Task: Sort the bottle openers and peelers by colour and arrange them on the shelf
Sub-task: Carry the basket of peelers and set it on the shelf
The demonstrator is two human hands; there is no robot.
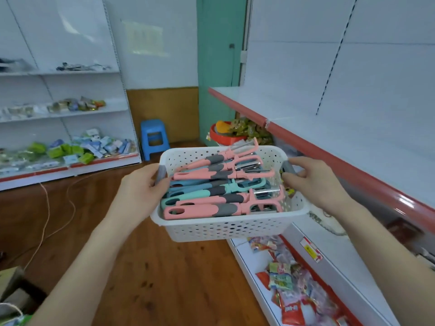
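Basket (226, 228) of peelers (211, 209) between grips; left grip (143, 184), right grip (313, 182) each curled round its grey handles (287, 165).

No text is fully readable. The red-and-yellow paper label (311, 251) on the front edge of the low white metal shelf (254, 269) at right is printed, but too small to read. A red-and-white plastic snack packet (297, 310) lying on that shelf has large white characters, too blurred to make out. The green-and-white snack packet (280, 277) near it has illegible print. The pale paper sheet (145, 37) on the white back wall (164, 67) shows faint lines, unreadable. The small blue, white and green cardboard boxes (94, 147) on the red-edged bottom shelf (106, 162) at left have blurred faces. No marking is legible on the pink, teal and blue plastic-handled peelers and openers (219, 184) or the white perforated plastic basket (226, 228).
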